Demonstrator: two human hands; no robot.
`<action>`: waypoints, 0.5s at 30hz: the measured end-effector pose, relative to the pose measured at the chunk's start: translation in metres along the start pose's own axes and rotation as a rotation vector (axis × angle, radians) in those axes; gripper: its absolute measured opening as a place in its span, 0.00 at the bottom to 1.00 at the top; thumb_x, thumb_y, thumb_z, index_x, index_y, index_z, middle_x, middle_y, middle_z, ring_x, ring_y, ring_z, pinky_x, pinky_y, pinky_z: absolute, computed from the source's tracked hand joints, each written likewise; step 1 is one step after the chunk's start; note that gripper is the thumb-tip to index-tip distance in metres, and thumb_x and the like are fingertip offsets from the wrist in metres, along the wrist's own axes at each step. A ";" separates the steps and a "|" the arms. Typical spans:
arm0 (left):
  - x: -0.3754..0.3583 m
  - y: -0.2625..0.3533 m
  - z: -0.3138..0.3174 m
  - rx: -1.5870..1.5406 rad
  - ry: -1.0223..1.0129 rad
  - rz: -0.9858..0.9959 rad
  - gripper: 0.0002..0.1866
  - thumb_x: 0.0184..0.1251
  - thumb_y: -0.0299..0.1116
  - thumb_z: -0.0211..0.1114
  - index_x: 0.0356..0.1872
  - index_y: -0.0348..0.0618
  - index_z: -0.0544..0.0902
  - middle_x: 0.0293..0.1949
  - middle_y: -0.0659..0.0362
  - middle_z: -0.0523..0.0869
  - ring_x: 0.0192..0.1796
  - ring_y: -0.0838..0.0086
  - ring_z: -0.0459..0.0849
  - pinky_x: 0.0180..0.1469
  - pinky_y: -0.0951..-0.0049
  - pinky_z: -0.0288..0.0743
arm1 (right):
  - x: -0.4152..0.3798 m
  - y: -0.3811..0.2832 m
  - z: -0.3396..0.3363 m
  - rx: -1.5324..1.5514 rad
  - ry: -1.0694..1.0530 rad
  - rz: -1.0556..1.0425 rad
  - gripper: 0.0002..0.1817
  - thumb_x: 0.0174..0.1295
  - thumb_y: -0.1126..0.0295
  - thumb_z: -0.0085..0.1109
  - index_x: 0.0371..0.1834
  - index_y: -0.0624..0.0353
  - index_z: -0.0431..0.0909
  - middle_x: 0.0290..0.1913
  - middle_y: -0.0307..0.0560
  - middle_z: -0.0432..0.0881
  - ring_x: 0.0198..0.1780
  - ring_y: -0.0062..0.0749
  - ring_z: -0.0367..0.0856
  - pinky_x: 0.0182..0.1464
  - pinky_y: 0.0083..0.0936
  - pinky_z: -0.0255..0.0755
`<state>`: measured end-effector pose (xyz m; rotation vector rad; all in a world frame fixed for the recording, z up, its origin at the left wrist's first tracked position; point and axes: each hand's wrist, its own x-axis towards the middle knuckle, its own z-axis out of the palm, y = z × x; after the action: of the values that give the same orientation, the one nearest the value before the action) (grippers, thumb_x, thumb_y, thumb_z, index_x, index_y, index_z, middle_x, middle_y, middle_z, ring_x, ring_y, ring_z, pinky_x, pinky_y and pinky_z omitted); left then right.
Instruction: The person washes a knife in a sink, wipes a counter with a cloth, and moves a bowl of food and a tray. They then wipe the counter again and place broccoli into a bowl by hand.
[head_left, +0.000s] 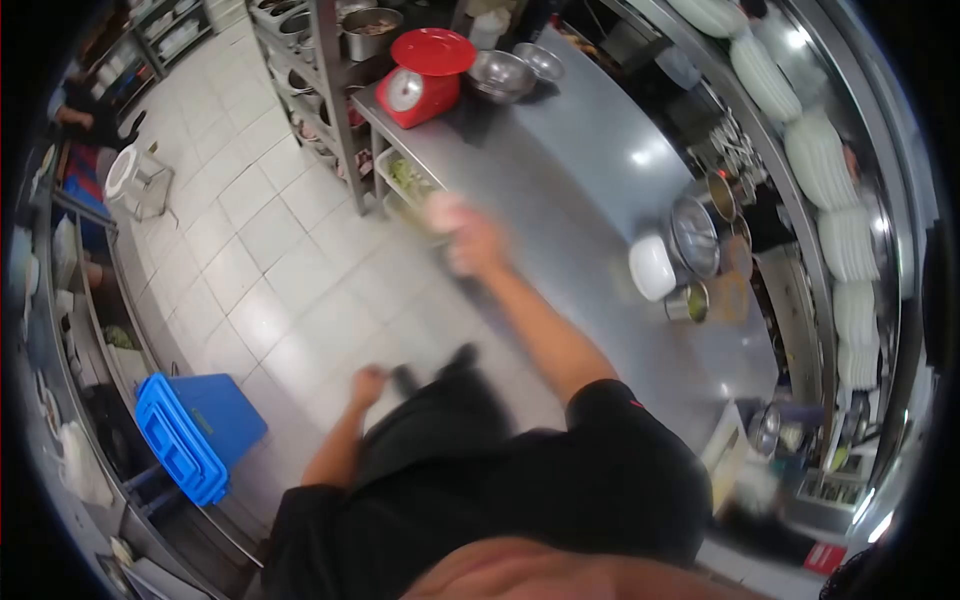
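The right hand (pixel 472 243) reaches out over the edge of a long stainless steel counter (pixel 600 150), with a pale, roundish object (pixel 440 212) at its fingertips. The object sits on the far side of the hand, touching it, above the counter's near edge. Motion blur smears both, so I cannot tell whether the fingers are closed on the object or only pressed against it, nor what the object is.

The left hand (pixel 368 384) hangs low over the white tiled floor (pixel 250 250), curled into a loose fist, apparently holding nothing. It is well apart from the pale object.

Just beyond the right hand, a tray of green produce (pixel 405 177) sits on a shelf under the counter. Farther along the countertop stand a red kitchen scale (pixel 425 78) and two steel mixing bowls (pixel 503 73). To the right on the counter are a white container (pixel 652 267) and steel pots (pixel 695 235). Stacks of white plates (pixel 815 150) line the shelf above. A blue plastic crate (pixel 195 430) sits low at the left.
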<state>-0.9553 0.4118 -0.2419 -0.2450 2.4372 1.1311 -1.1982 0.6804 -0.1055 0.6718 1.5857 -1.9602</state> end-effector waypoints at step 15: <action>-0.094 -0.242 -0.008 -0.326 0.005 -0.078 0.13 0.57 0.38 0.59 0.40 0.42 0.74 0.27 0.50 0.79 0.22 0.62 0.79 0.19 0.65 0.72 | -0.046 -0.005 -0.075 -0.478 0.542 -1.084 0.14 0.53 0.75 0.47 0.45 0.60 0.72 0.43 0.52 0.77 0.44 0.41 0.76 0.48 0.31 0.69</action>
<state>-0.7926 0.2460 -0.3592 -0.4391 2.2154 1.4896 -1.1636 0.7586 -0.0855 0.0987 3.0831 -1.9417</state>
